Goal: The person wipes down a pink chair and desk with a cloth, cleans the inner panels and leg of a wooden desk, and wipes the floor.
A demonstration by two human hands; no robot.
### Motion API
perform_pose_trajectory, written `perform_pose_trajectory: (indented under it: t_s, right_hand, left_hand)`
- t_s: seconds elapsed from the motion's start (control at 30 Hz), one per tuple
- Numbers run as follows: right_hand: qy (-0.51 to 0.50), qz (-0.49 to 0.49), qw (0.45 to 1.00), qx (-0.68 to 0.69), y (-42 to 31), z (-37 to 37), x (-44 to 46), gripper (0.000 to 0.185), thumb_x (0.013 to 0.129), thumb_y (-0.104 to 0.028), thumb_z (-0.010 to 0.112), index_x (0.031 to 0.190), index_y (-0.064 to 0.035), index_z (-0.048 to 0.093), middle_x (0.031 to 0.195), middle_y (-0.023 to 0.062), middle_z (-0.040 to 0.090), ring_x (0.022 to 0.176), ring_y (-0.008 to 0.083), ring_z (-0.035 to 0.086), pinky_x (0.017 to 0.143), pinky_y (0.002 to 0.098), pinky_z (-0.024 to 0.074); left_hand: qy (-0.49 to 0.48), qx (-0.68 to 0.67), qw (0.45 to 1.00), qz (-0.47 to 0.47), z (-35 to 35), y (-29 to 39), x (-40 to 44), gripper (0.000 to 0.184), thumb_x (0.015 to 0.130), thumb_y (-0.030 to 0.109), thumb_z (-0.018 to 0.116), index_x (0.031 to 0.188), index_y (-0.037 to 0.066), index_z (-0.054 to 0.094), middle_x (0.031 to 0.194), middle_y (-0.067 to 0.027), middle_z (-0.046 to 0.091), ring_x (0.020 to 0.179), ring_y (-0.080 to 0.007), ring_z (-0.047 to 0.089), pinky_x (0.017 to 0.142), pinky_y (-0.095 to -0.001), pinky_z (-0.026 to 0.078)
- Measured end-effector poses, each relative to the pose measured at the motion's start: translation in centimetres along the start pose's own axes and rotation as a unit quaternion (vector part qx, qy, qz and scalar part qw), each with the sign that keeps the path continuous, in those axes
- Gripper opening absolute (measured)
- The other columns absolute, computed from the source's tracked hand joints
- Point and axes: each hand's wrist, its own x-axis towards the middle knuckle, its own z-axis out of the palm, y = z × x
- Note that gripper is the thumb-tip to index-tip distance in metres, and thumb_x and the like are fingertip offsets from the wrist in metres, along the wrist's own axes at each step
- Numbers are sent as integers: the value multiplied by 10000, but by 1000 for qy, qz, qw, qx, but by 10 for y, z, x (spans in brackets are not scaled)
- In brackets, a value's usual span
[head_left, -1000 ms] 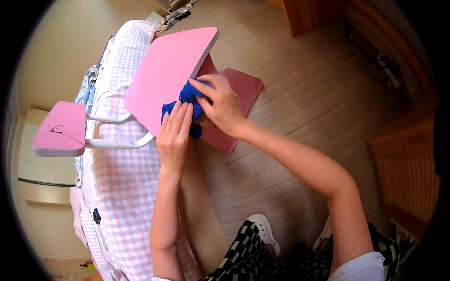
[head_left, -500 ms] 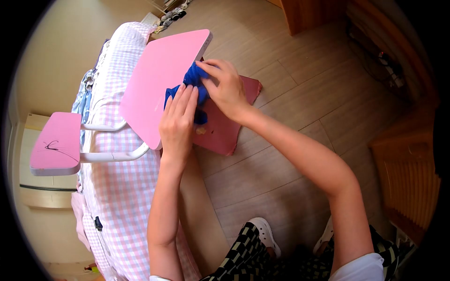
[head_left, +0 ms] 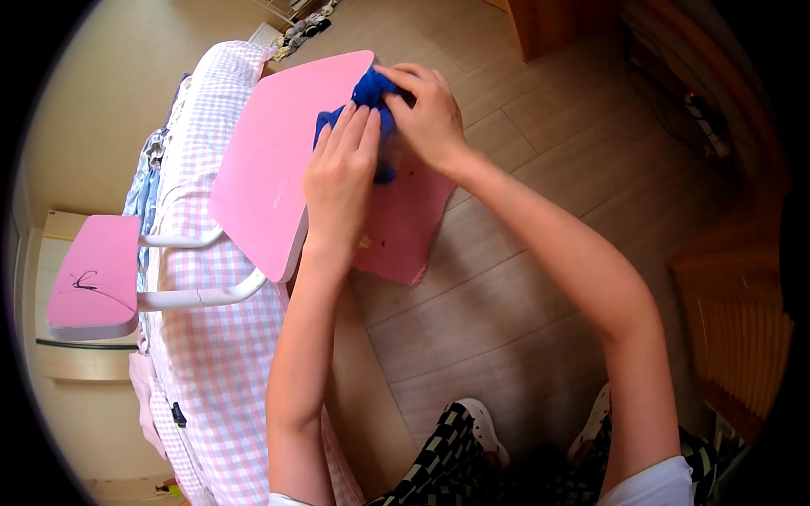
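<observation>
A crumpled blue cloth (head_left: 371, 87) lies over the right edge of a pink board (head_left: 278, 126), which is joined to a white tube frame. My left hand (head_left: 342, 169) presses the cloth there, its fingers together and extended over the fabric. On the upper right, my right hand (head_left: 426, 114) pinches another part of the cloth between thumb and fingers. A loose end hangs below, partly behind my left hand. Under the hands is a second, lower pink panel (head_left: 409, 228) with small dark marks and a pale spot.
A smaller pink panel (head_left: 93, 274) sits at the left end of the white tubes (head_left: 207, 297). Behind it is a bed with a checked cover (head_left: 215, 363). Wooden furniture (head_left: 734, 312) stands at right on the plank floor (head_left: 472, 320); a power strip (head_left: 709, 126) lies near it.
Both hands have moved up and slightly right along the board's edge, taking the blue cloth with them. More of the lower pink panel shows below them.
</observation>
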Motion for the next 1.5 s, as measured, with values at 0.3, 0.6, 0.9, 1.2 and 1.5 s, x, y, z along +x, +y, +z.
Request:
perform_pose_trajectory:
  t_s: [0.3,0.6,0.9,1.2,1.5]
  right_hand:
    - [-39,16,999,-30,24,-5,41,294,842,-145,577,1115,-143,686,1122,53,633,1070,281,535,941,366,427]
    - [-61,22,996,-54,18,-8,37,286,859,-150,562,1118,-130,682,1132,41,625,1083,269,527,947,364,428]
    - [-27,10,997,-69,4,-4,17,282,853,-138,558,1100,-133,694,1090,60,613,1059,276,537,886,389,473]
    - [-12,4,999,-43,-18,6,-20,319,825,-105,583,1130,-106,677,1071,83,604,1042,289,535,869,395,473]
    - [-29,6,999,-42,-42,10,-48,332,816,-107,598,1141,-100,665,1076,77,594,1032,280,539,821,396,490]
  left_hand:
    - [34,-20,999,4,24,3,37,297,793,52,567,1082,5,617,1114,-98,642,1137,-230,589,924,-337,474]
    - [33,13,999,16,26,1,32,293,796,51,574,1082,3,617,1137,-98,640,1150,-226,585,937,-339,470]
    - [20,-5,1000,5,18,0,14,293,812,57,559,1095,5,614,1170,-104,629,1150,-238,584,957,-367,460]
    - [7,7,1000,0,-8,-1,-17,301,800,48,558,1090,-5,621,1169,-117,629,1147,-246,587,972,-385,456]
    - [-8,1,1000,-9,-30,-1,-49,339,775,32,576,1107,-20,623,1171,-124,626,1159,-253,579,975,-400,455]
